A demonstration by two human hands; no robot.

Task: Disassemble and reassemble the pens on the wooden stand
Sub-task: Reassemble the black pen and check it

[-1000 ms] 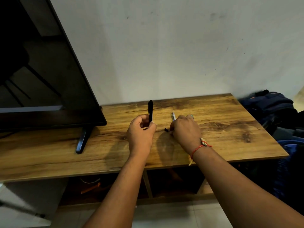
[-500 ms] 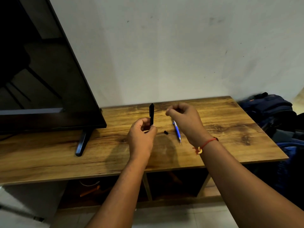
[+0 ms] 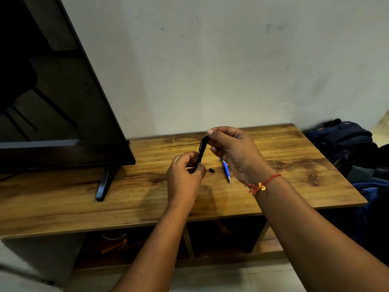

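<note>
1. Head view is showing the left hand (image 3: 185, 175) curling round the lower end of a black pen (image 3: 201, 151), while the right hand (image 3: 235, 152) is pinching its top end between thumb and fingertips.
2. The black pen is standing almost upright, its top leaning toward the right hand, and both hands are holding it clear of the tabletop (image 3: 294, 165).
3. A blue pen (image 3: 226, 170) is lying on the tabletop just under the right hand, which is partly hiding it. A small black piece (image 3: 211, 170) is lying between the blue pen and the left hand.
4. The black pen is looking light, stiff and smooth, probably plastic. It is likely needing a firm pinch so that it is not slipping under a twist or pull.
5. The best holds are seeming to be low on the barrel for the left hand and at the clip end for the right.
6. The black piece is looking tiny and prone to rolling, so it is calling for a careful fingertip pinch.
</note>
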